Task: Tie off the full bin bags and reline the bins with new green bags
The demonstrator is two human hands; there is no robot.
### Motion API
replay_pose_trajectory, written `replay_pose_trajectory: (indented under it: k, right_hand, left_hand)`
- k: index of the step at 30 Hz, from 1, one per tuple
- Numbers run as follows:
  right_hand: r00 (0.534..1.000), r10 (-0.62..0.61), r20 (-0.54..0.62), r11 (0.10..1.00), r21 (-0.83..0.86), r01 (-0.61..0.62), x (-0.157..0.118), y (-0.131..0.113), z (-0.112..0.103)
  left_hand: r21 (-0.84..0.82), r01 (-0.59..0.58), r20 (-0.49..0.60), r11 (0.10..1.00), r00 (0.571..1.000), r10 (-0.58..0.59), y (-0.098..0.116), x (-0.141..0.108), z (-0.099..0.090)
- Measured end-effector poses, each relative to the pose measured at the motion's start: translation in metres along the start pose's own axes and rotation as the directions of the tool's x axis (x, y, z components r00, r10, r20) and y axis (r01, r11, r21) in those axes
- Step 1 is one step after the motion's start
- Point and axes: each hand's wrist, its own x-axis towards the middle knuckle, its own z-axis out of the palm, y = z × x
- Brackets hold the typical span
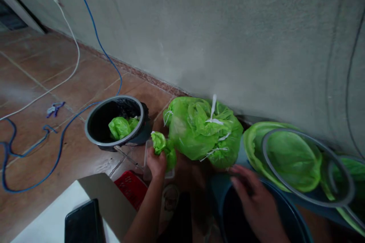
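Observation:
My left hand [156, 162] is closed round a bunched green plastic bag [170, 155], above a clear plastic container [147, 171]. To its left, a black bin [94, 117] with a grey rim holds another green bag [120, 127]. Large green bags [191, 129], tied with white ties, rest against the wall in the middle. My right hand [255, 197] is over a dark blue tub [296, 216], its fingers apart and nothing visible in them. Beyond it a green-lined basin [293, 159] has a grey ring [308, 134] lying on it.
A white box [54, 216] at the lower left carries a black phone [82, 222]. A red plastic item [132, 188] lies beside it. Blue cable [61, 144] and white cable [75, 41] run over the tiled floor, near purple clips [55, 109]. The grey wall stands behind.

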Motion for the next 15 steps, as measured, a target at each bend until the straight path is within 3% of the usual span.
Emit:
replay_pose_trajectory:
  k: [2, 4, 6, 8, 11, 13, 15]
  right_hand:
    - [0.974, 0.004, 0.226, 0.980, 0.191, -0.048, 0.017, -0.038, 0.054]
    - [0.935, 0.019, 0.354, 0.948, 0.291, -0.129, 0.031, -0.063, 0.109]
    - [0.913, 0.081, 0.399, 0.905, 0.354, -0.235, 0.044, -0.072, 0.154]
    - [0.890, 0.129, 0.437, 0.849, 0.416, -0.327, 0.055, -0.071, 0.184]
    - [0.876, 0.235, 0.420, 0.686, 0.567, -0.456, 0.066, -0.066, 0.194]
    - [0.891, 0.311, 0.332, 0.560, 0.694, -0.453, 0.074, -0.066, 0.178]
    - [0.900, 0.362, 0.245, 0.448, 0.801, -0.398, 0.081, -0.069, 0.149]
  left_hand:
    - [-0.021, -0.221, -0.053, 0.975, 0.974, 0.220, 0.008, -0.006, -0.003]
    - [-0.029, -0.355, -0.064, 0.934, 0.934, 0.353, 0.013, -0.012, -0.003]
    - [-0.041, -0.424, -0.051, 0.905, 0.905, 0.422, 0.013, -0.018, -0.002]
    - [-0.026, -0.435, 0.001, 0.900, 0.900, 0.435, 0.009, -0.023, -0.002]
    - [0.104, -0.308, 0.159, 0.946, 0.944, 0.290, -0.001, -0.027, -0.002]
    - [0.210, -0.177, 0.260, 0.962, 0.958, 0.119, -0.011, -0.027, -0.001]
    - [0.293, -0.035, 0.323, 0.956, 0.944, -0.065, -0.021, -0.024, 0.003]
